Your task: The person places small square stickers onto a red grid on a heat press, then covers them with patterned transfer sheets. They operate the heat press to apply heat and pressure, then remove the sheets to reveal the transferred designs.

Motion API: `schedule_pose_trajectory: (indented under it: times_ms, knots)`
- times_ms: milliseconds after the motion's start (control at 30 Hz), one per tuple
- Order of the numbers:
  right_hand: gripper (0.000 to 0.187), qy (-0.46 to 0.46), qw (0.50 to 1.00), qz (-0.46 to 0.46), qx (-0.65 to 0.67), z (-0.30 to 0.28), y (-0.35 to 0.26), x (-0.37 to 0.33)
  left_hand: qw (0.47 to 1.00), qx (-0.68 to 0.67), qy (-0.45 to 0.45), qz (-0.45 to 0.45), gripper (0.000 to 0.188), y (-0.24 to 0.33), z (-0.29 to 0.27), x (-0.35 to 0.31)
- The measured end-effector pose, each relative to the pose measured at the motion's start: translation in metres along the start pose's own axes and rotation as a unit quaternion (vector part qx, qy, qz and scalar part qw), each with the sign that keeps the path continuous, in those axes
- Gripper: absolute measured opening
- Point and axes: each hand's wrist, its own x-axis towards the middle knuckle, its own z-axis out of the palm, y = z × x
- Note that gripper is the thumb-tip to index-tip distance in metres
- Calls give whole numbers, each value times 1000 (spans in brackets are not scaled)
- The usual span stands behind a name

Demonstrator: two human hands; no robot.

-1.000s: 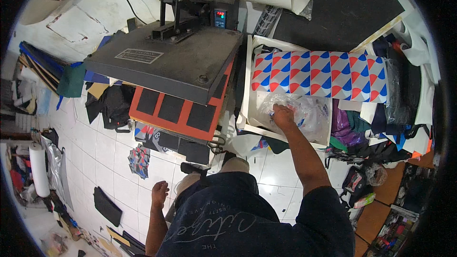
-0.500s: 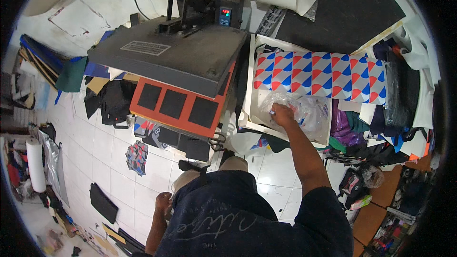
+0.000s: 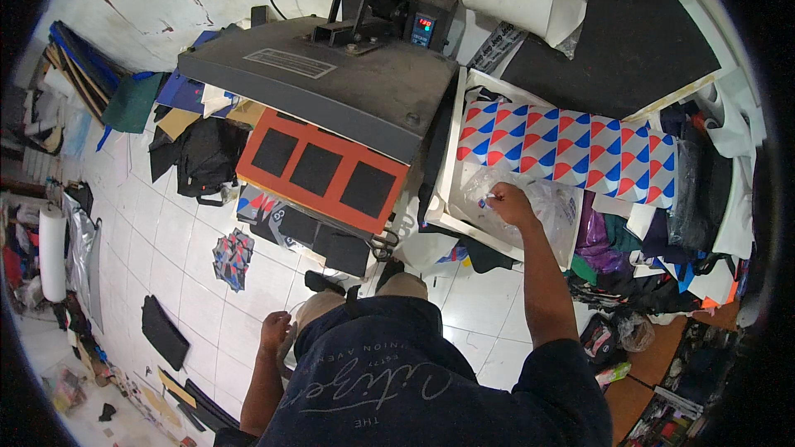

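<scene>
My right hand [image 3: 511,203] reaches into a shallow white tray [image 3: 440,217], over a crumpled clear plastic bag [image 3: 546,209]. Its fingers are pinched on a small pale piece too small to name. Behind it, a sheet patterned in red, blue and grey [image 3: 566,149] lies across the tray. My left hand [image 3: 276,329] hangs low beside my left leg, its fingers partly hidden. Ahead stands a heat press [image 3: 298,62], its dark upper plate raised over an orange-red sheet [image 3: 286,194] with black squares [image 3: 315,168] on it.
Scissors [image 3: 383,244] lie at the press's front right corner. Patterned cut pieces [image 3: 233,259] and a folded black cloth [image 3: 165,333] are on the tiled floor. Piled fabrics [image 3: 609,232] flank the tray on the right. A white roll [image 3: 52,254] stands at far left.
The view has turned a little, moving the press and tray rightward in the picture. My right hand stays over the plastic bag, still pinched. My left hand remains beside my leg.
</scene>
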Motion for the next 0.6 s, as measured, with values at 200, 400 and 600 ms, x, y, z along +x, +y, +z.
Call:
schedule_pose_trajectory:
  times_ms: [200,400,600]
  knots:
    - [20,7,939,115,325,-25,-15,-11,1000,-15,-16,-20,37,-13,-11,5]
    - [20,37,874,125,468,-33,-38,-31,998,-47,-16,43,33,67,9,-20]
    - [19,17,883,52,466,-27,-135,-50,971,-150,-125,141,37,186,41,-46]
